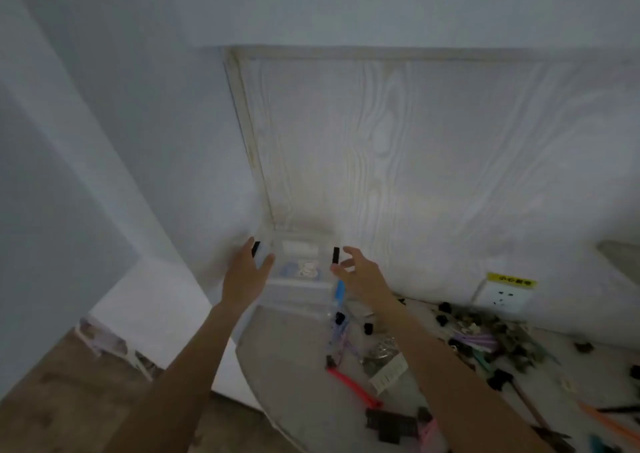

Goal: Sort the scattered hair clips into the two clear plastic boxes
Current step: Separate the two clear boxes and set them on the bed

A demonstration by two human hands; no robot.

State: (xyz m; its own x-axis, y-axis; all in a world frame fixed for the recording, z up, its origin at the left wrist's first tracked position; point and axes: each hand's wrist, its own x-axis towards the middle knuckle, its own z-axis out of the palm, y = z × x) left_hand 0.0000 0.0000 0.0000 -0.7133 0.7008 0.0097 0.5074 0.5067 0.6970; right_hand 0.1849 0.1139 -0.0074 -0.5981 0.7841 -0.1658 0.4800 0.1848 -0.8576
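— What step is this?
— Judging by the reach, fetching a box. Both arms stretch toward the clear box (298, 272) at the table's (287, 355) far edge, against the wall. The left hand (246, 274) is spread, fingers at the box's left side; the right hand (360, 276) is loosely curled just beside its right side, holding nothing.
— And next?
— Probably gripping both sides. The clips (485, 341) lie scattered to the right, near a wall socket (502, 295). Wood-grain panel (415, 147) behind; brown floor (69, 400) below.
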